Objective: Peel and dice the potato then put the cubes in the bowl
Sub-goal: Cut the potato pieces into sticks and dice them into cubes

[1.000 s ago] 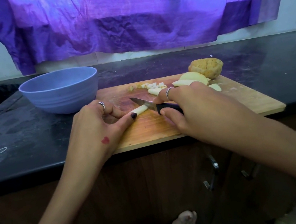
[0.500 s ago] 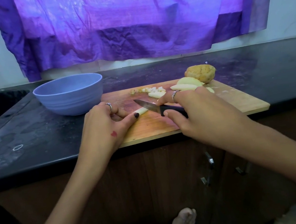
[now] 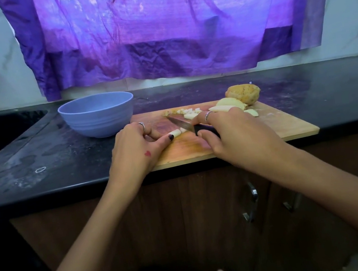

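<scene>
The left hand (image 3: 137, 147) pins a potato strip (image 3: 176, 132) under its thumb, the strip's long axis running left-right on the cutting board (image 3: 276, 125). The right hand (image 3: 231, 134) grips the knife (image 3: 181, 124), blade pointing up-left across the strip's right end. The board's near edge lies along the counter (image 3: 38, 165) lip, cubes (image 3: 187, 111) toward its far edge, the blue bowl (image 3: 98, 115) just beyond its left corner.

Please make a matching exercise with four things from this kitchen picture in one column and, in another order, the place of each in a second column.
1. bowl
2. knife
3. potato strip
4. diced cubes

a. far edge of the cutting board
b. on the counter, left of the board
c. in the right hand
d. held down by the left hand

Pairs: 1-b, 2-c, 3-d, 4-a
</scene>
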{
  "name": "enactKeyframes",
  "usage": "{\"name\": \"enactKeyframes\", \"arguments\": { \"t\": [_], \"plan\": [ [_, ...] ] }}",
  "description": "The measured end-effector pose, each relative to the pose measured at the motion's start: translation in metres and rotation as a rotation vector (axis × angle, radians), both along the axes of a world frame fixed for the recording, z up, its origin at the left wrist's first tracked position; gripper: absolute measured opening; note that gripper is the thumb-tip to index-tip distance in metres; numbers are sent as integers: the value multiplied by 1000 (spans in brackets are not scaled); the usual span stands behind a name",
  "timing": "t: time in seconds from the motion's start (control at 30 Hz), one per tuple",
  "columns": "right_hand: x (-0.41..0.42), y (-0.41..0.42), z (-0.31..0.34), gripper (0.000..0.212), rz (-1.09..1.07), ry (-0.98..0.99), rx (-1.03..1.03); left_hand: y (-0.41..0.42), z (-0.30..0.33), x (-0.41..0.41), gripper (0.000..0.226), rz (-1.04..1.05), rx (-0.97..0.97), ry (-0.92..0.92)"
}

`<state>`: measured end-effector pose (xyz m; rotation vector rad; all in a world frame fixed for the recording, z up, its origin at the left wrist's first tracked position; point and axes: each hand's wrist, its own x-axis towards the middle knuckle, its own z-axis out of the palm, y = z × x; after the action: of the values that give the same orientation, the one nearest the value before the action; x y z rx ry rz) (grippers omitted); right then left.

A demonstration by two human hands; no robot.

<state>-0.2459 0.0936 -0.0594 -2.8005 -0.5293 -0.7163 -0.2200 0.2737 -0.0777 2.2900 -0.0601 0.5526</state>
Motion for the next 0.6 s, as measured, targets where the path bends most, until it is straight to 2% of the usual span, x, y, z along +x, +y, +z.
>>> {"name": "enactKeyframes", "arguments": {
  "t": [0.13,0.37,0.6],
  "plan": [
    [-8,2,0,27,69,15,101,-1,1,0,21,-4,-2,-7],
    [0,4,2,28,48,30,61,2,0,2,25,-11,0,-26],
    [15,6,16,28,110,174,97,1,1,1,22,-45,-4,-61]
  ]
}}
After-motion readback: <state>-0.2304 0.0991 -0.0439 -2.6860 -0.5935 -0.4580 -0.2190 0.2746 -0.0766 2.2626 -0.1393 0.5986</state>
